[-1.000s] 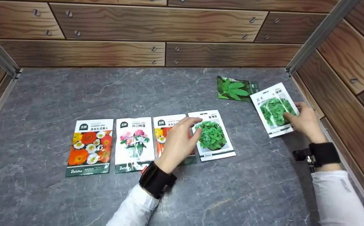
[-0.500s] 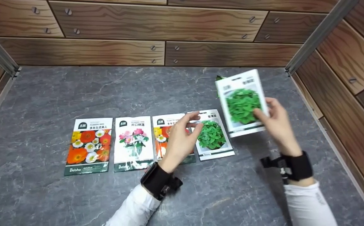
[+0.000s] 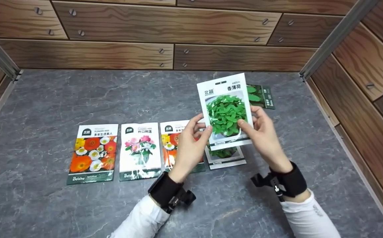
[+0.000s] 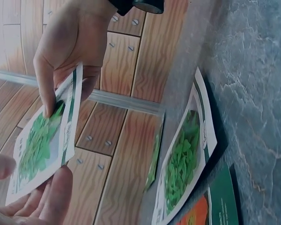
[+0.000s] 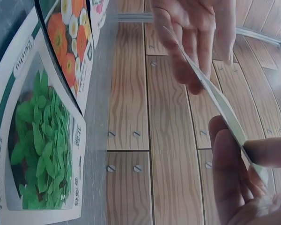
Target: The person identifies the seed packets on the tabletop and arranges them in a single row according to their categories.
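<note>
A leafy-green seed packet (image 3: 227, 112) is pinched by the right hand (image 3: 266, 140); its far edge is flanked by the left hand (image 3: 191, 147), thumb and fingers parted. A handover seems in hand; a left-hand pinch would be called for next.

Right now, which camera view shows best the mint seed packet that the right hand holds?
The head view: the mint seed packet faces the camera there, its printed front readable and almost uncovered. The left wrist view shows it slanted; the right wrist view, nearly edge-on.
</note>
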Available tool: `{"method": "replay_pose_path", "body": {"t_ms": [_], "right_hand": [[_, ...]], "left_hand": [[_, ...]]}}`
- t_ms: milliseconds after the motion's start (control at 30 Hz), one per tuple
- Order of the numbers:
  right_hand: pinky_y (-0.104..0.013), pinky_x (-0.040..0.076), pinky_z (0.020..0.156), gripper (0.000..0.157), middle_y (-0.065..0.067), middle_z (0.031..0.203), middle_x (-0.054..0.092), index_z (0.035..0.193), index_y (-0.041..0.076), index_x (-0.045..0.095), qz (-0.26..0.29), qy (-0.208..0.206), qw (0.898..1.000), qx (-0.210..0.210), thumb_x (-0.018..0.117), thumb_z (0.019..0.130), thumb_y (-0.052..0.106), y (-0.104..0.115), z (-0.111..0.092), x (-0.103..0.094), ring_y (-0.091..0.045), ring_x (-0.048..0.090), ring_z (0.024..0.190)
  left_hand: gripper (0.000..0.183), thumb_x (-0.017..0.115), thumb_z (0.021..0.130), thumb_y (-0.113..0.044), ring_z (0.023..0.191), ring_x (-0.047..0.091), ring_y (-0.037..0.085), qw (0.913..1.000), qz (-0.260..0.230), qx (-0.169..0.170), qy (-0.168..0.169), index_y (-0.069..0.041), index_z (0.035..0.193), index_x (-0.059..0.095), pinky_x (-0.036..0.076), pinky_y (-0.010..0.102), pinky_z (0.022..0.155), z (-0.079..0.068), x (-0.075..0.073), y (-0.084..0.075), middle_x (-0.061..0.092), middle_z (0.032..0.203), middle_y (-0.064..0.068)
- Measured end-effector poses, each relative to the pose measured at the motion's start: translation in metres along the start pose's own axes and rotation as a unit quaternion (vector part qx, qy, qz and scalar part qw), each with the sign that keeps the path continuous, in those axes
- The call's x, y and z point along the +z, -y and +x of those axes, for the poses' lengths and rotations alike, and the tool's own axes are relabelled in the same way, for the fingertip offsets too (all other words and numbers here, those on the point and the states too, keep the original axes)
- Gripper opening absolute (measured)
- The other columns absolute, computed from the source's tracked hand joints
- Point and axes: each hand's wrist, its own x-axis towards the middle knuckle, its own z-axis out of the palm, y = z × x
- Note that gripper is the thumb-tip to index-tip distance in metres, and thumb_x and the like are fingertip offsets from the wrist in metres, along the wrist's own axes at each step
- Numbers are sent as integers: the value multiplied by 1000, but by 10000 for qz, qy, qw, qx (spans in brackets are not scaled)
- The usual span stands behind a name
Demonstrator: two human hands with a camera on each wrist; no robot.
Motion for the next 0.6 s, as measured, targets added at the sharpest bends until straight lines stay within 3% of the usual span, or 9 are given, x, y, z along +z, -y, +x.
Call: {"method": "replay_pose_path", "body": {"t_ms": [133,267,467,600], "right_hand": [[-17,46,59,32,9,82,68,129,-1,51,-3,-2,10000,-15,56,99,-12,-1,-2,1,-5,58,69],[-18,53,64,31,10,86,72,129,-5,54,-155,14,9997,-182,59,99,-10,-2,-4,-2,-5,65,73],[-18,59,75,26,16,91,75,125,-12,64,-677,-258,9965,-410,61,100,-6,1,-3,-12,-4,71,83],[-17,58,74,27,18,88,74,125,-13,65,-836,-273,9956,-322,62,100,-4,1,-2,-16,-3,70,82]], "left_hand": [[52,62,105,-11,97,74,27,9997,82,46,-207,-3,154,47,63,31,84,1,3,0,70,121,21],[49,62,102,-6,79,68,17,9993,73,117,-335,-1,150,51,63,35,72,1,3,-1,70,113,21],[50,62,104,-10,72,59,11,9987,270,214,-364,-5,153,51,49,22,66,0,1,-1,71,117,18],[61,65,102,-10,85,69,18,9950,818,439,-377,-6,159,43,56,22,69,-1,4,-1,66,137,19]]}}
